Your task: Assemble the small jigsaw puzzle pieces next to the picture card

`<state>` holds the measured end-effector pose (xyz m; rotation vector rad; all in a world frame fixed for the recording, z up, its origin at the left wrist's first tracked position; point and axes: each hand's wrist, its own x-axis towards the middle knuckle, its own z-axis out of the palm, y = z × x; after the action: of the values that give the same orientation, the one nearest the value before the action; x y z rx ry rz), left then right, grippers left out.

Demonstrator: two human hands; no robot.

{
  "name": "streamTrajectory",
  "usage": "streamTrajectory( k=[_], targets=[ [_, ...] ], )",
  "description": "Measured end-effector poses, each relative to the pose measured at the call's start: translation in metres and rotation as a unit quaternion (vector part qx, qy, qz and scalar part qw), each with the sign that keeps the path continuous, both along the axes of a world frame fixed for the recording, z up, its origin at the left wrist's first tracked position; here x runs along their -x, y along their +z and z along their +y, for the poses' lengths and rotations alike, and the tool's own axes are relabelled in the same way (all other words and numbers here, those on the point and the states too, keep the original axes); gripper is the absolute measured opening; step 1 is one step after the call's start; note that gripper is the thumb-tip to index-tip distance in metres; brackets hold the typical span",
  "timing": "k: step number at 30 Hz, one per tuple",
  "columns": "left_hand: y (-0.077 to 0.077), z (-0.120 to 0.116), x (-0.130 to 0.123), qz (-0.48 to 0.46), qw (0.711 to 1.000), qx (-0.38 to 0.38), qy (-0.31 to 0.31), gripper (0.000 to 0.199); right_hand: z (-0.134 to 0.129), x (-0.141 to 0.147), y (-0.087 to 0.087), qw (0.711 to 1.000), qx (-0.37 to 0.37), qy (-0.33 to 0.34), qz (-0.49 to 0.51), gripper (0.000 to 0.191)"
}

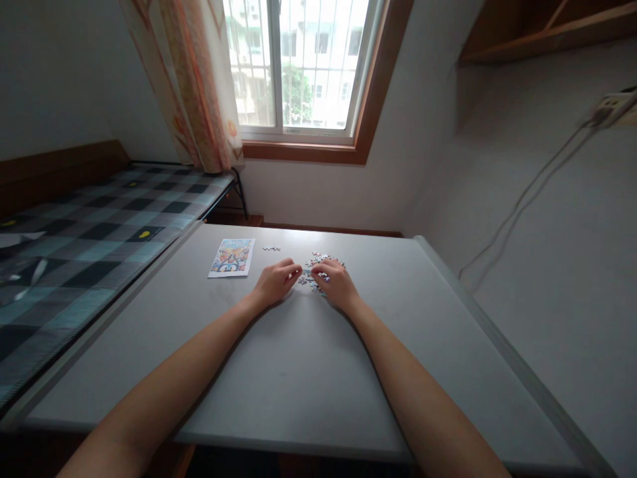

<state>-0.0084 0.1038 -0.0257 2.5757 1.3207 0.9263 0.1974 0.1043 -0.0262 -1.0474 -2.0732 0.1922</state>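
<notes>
Left hand [279, 281] and right hand [337, 284]: fingertips pinched close, can't tell if holding anything | small, flat, colourful jigsaw pieces [322, 257]: piled mid-frame by right hand; pinch edges softly | bright printed paper picture [231, 257]: left of middle on smooth grey surface [293, 372]; check colours there

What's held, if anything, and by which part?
Probably a jigsaw piece, pinched between the left hand and right hand; its gripped part is too small to tell.

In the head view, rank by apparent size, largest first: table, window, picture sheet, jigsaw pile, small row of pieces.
1. Table
2. Window
3. Picture sheet, jigsaw pile: too alike to rank; right hand partly hides the pile
4. Small row of pieces
</notes>
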Motion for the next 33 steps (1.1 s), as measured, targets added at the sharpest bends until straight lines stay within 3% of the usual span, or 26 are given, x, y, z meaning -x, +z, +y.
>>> streamTrajectory(
  k=[11,18,33],
  targets=[
    [0.0009,-0.0009,-0.0006,-0.016,1.000,0.003,-0.010,0.022,0.0017,-0.0016,-0.0009,1.000,-0.003,0.003,-0.017,0.012],
    [0.0023,-0.0017,-0.0013,-0.047,0.998,0.004,0.035,0.014,0.0025,-0.0020,-0.0015,1.000,-0.005,-0.006,-0.013,0.009],
    [-0.0024,0.0009,0.0000,-0.049,0.999,0.005,-0.012,0.015,0.0028,-0.0019,-0.0022,1.000,-0.009,0.006,-0.009,0.010]
  ],
)
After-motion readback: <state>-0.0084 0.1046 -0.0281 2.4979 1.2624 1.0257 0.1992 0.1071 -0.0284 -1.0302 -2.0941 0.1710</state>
